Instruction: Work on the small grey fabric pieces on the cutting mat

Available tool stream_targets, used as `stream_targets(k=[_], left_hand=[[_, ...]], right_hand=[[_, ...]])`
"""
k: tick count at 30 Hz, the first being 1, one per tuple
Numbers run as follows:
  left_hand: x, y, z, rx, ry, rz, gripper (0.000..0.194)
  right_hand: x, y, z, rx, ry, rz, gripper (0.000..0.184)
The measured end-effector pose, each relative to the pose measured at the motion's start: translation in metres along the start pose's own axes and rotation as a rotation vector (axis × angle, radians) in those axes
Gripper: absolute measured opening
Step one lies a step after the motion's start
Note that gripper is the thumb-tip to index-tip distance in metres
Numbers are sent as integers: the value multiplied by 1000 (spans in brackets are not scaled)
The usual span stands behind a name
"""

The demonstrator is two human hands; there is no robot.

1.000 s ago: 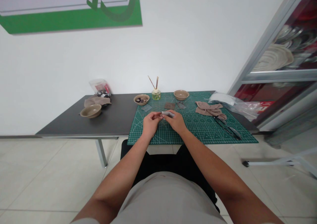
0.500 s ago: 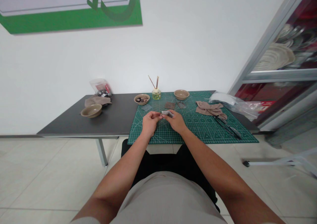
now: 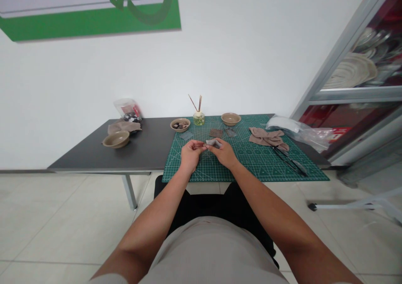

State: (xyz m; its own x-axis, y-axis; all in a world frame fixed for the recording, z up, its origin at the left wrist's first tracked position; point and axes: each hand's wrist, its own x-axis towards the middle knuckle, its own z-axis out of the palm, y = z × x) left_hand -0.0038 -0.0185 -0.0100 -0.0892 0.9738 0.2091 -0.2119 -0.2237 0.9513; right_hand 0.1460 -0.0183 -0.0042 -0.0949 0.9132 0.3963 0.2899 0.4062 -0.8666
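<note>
Change: hardly anything is shifting since the earlier frames; both hands are staying together over the mat, and the scrap is sitting a touch lower between the fingers.
Right hand (image 3: 223, 153): its grip is pinching narrow on the grey scrap (image 3: 212, 142), thumb and forefinger closing on its near edge.
Left hand (image 3: 189, 154): its fingertips are curling in toward the right hand, meeting at the scrap's left end; whether this grip is actually clamping the scrap or something too thin to see, I cannot tell.
Scrap: it is being held just above the mat (image 3: 251, 162), near the mat's middle, between the two hands.
Just beyond the hands: a brown square patch (image 3: 215, 133) and a smaller grey patch (image 3: 230, 132) are lying flat on the mat; another grey piece (image 3: 186, 136) is lying at the mat's left edge.
Far edge: a bowl (image 3: 180, 125) with dark bits, a reed diffuser (image 3: 198, 118) and an empty-looking bowl (image 3: 230, 118) are standing in a row.
Right of the mat: crumpled tan cloth (image 3: 266, 138) is lying with scissors (image 3: 290, 161) just beside it; a plastic bag (image 3: 295, 130) is lying further out.
Left of the worktop (image 3: 141, 152): a third bowl (image 3: 116, 139), tan cloth and a jar (image 3: 128, 109) are sitting well apart from the hands.
</note>
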Motion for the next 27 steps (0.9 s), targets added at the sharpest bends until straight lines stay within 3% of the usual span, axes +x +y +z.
stream_targets(k=[7, 13, 18, 27], left_hand=[[0, -1, 0, 17, -6, 14, 24], [0, 0, 1, -2, 35, 27, 26], [0, 1, 1, -6, 33, 40, 27], [0, -1, -1, -3, 29, 39, 27]], right_hand=[[1, 2, 1, -30, -13, -18, 23], [2, 5, 1, -77, 75, -16, 18], [1, 1, 1, -78, -11, -45, 20], [2, 8, 0, 39, -54, -7, 23]])
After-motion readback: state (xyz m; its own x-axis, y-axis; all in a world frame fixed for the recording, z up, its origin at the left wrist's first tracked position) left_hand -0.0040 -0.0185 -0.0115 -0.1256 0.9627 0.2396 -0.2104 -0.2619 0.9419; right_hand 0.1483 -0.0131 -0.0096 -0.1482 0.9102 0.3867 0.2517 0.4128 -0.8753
